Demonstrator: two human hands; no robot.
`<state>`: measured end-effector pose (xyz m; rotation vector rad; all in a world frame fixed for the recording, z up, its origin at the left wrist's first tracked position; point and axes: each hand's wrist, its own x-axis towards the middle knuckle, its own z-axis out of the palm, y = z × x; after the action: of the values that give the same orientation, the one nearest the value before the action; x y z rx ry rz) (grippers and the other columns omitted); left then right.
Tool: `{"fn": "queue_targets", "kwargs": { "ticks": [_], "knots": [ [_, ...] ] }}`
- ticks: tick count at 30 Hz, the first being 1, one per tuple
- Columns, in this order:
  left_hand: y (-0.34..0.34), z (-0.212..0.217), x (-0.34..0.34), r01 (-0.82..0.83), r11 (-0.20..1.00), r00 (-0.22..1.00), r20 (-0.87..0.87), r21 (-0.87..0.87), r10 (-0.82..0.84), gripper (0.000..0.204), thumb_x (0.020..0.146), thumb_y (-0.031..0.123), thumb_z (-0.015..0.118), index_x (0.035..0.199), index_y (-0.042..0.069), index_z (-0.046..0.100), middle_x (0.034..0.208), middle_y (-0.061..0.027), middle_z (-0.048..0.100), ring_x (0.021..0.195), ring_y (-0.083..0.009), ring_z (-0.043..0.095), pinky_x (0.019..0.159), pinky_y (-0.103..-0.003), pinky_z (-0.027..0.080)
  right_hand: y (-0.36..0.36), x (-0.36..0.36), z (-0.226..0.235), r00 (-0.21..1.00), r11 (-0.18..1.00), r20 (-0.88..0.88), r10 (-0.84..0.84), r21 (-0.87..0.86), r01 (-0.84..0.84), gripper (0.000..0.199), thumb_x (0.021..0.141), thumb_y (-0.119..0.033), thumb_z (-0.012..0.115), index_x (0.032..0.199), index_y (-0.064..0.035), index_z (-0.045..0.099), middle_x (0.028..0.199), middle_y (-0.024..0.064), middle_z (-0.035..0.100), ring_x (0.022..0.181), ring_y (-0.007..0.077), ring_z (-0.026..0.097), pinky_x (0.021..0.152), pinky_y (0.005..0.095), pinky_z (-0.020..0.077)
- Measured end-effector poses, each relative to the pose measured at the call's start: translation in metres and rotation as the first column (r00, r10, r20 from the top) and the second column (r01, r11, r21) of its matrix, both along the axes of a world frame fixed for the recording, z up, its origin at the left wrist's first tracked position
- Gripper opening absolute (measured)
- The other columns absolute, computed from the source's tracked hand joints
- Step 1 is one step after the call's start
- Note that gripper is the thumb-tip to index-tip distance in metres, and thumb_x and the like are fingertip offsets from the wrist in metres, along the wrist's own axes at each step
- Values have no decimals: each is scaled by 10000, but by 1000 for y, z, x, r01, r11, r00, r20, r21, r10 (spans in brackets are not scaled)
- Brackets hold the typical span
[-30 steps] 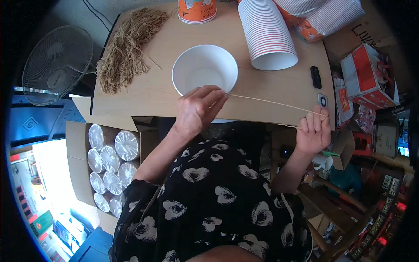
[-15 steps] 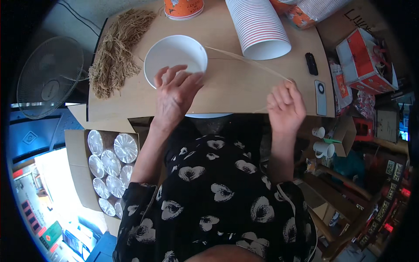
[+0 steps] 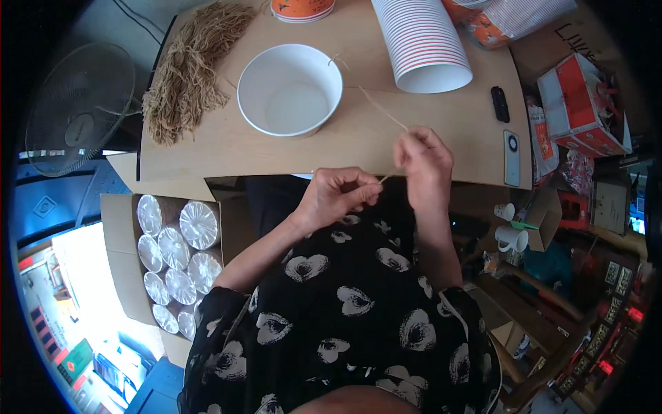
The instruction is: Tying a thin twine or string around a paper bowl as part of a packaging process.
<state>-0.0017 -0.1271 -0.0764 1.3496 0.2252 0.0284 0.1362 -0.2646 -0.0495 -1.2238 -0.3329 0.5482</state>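
My left hand (image 3: 343,193) is at the table's front edge, thumb and fingertips pinched on one end of a thin tan strand (image 3: 383,110). Just right of it is my right hand (image 3: 424,165), slightly blurred, fingers closed on the same strand, whose free end sticks up toward the far left. Beyond both hands an open white paper bucket (image 3: 293,103) stands on the table, touched by neither. A short tan string (image 3: 338,61) hangs over its right rim. At the far left lies a thick bundle of tan strings (image 3: 192,76).
A long nested stack of white paper buckets (image 3: 431,52) lies at the back, beside an orange bucket (image 3: 302,8). A black object (image 3: 499,103) and a phone (image 3: 511,157) lie at the table's right. An open carton (image 3: 127,255) of film-wrapped stacks stands below left.
My left hand has left the bucket and come down to the strand. My right hand has moved left, close to it. The view has shifted slightly.
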Motion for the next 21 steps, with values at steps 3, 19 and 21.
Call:
{"fn": "queue_targets", "kwargs": {
  "ticks": [3,19,21],
  "knots": [
    [-1,-14,-16,9,1000,996,-94,-5,-9,134,960,122,710,992,-6,734,756,0,693,659,-47,650,553,-205,515,-3,-10,6,815,932,576,71,-329,151,187,933,2,612,1113,-10,657,981,103,687,789,202,624,747,288,502],
    [31,-29,-54,-35,844,998,62,536,1,137,865,134,774,892,8,729,726,-107,701,616,-158,651,593,-303,528,-6,-31,-22,542,620,364,757,-661,-423,97,938,-76,648,953,15,617,765,131,627,664,254,608,633,354,477],
    [45,-27,-64,-94,747,995,40,658,90,113,846,124,774,881,27,728,801,-103,712,675,-229,684,617,-325,543,-8,-26,-23,560,656,404,723,-655,-375,100,906,-62,685,878,15,626,725,87,596,610,162,554,589,317,448]
  ]
}}
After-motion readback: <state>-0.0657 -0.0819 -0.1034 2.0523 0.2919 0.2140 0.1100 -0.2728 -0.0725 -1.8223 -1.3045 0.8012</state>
